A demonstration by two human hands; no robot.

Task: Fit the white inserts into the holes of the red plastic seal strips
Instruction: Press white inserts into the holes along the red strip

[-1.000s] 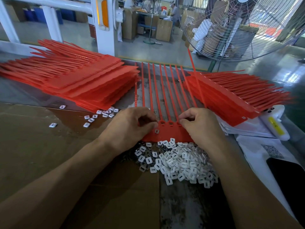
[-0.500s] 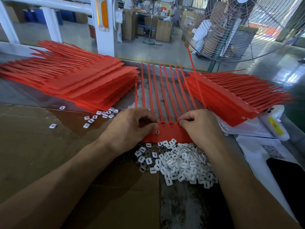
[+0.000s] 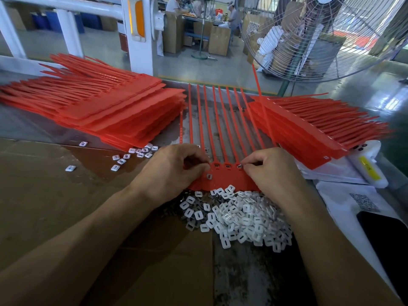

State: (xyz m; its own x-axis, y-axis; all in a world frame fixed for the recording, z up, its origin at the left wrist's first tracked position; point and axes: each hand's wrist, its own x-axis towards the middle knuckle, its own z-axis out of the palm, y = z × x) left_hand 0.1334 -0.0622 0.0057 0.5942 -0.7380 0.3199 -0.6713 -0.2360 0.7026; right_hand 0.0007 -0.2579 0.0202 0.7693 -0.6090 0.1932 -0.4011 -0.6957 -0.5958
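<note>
At the middle of the frame both hands work on a red seal strip (image 3: 223, 180) lying flat on the worktop (image 3: 55, 206). The left hand (image 3: 174, 171) is curled, its grip unclear; the right hand (image 3: 271, 171) pinches a white insert (image 3: 239, 166) at the strip's holes. Loose inserts (image 3: 240, 219) are heaped just below.

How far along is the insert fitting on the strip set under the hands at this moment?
Partway. On the red strip set the two middle holes look filled. In hand: the right hand presses an insert at the next hole, and the left hand works its end, a loose insert beside it. Left: holes hidden under both hands, the insert pile, and red stacks left and right, status unclear.
</note>
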